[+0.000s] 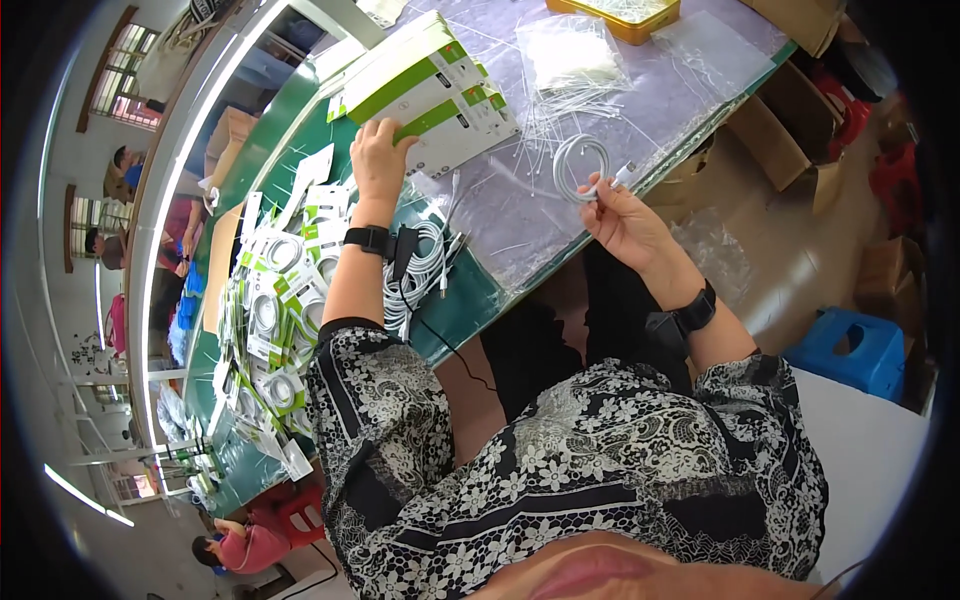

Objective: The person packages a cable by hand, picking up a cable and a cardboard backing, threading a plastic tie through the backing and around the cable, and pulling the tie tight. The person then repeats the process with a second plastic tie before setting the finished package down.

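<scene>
My left hand [378,165] is at the near-left end of a stack of white and green packaging cards [455,135]. Its fingers and thumb close around the edge of a card there; whether that card is separate from the stack is hidden. In my right hand [632,230], a coiled white cable [580,165] is pinched between thumb and fingers, held up over the table's near edge. A white plug end [626,172] sticks out beside the coil.
Left of my left forearm lies a heap of carded cables [275,310], with loose white cable coils [425,265] beside it. Beyond my right hand are a bag of white ties [570,60] and a yellow tray [640,25]. A blue stool [850,350] stands at right.
</scene>
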